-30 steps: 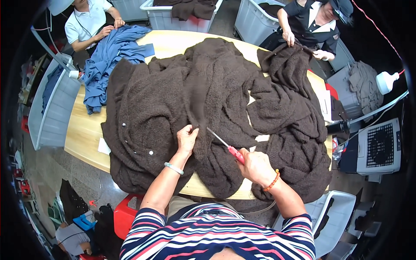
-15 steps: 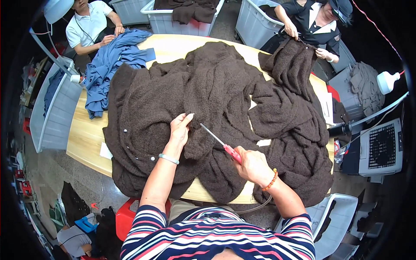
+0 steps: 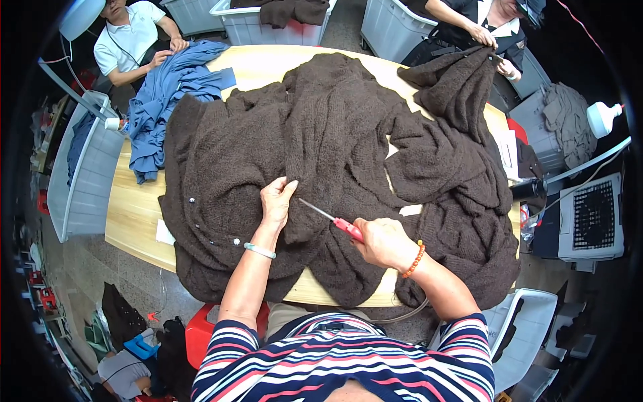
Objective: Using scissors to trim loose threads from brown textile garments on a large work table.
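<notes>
A dark brown knitted garment (image 3: 241, 141) lies heaped in front of me, with a few shiny buttons on its left part. My left hand (image 3: 276, 201) pinches a fold of it, thumb and fingertips together. In my right hand (image 3: 385, 244) is a red-handled tool with a thin metal tip (image 3: 347, 228), perhaps an air gun. Its tip points up and left, close to my left fingertips and over the knit; whether it touches the cloth I cannot tell. A hose (image 3: 408, 313) runs below my right wrist.
The wooden table (image 3: 137, 228) carries more brown knitwear on the right and a blue garment (image 3: 171, 87) far left. Two people across the table handle garments. Grey bins (image 3: 87, 167) stand around it. Lamps (image 3: 604, 119) reach in from both sides. A red stool (image 3: 201, 335) is near me.
My right hand has brought the tool left, its tip nearer my left fingers. My left hand keeps its pinch. The person at far right has lifted and gathered the brown cloth.
</notes>
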{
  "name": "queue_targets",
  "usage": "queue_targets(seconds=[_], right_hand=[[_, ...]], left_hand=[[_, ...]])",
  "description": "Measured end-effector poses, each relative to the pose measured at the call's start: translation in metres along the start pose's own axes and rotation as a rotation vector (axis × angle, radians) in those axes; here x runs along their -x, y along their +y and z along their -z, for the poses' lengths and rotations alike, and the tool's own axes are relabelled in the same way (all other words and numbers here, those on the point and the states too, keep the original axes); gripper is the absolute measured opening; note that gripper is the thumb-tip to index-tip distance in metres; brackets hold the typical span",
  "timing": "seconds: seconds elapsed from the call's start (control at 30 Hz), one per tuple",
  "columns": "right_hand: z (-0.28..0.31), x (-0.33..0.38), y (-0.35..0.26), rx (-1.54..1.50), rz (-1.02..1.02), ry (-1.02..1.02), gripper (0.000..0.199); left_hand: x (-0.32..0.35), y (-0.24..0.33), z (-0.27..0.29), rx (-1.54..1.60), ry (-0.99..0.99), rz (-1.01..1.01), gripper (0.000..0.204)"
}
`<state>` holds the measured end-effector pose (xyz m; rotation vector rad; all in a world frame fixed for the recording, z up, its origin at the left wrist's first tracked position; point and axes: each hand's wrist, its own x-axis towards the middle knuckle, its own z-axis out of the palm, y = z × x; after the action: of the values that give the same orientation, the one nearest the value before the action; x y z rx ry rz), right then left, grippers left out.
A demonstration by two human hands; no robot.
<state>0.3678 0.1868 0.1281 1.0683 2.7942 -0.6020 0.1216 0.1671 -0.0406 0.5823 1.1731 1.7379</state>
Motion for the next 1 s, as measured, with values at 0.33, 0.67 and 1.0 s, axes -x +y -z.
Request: queue_targets(seconds=[0.33,0.67,1.0], right_hand=[[-0.003,-0.002,0.002,0.019,-0.036,0.078,0.020],[0.001,0.041,0.010,-0.135,-0.058,0.000,0.015],[-0.003,0.044,0.005,-0.077,0.021,0.047,0.016]], left_hand=[[0.009,0.002,-0.008,-0.013,-0.035,-0.027,0.013],[0.041,0.014,0.004,-0.335,-0.126,0.164,0.015],[0.058,-0.008,-0.010,-0.094,-0.054,0.216,0.019]])
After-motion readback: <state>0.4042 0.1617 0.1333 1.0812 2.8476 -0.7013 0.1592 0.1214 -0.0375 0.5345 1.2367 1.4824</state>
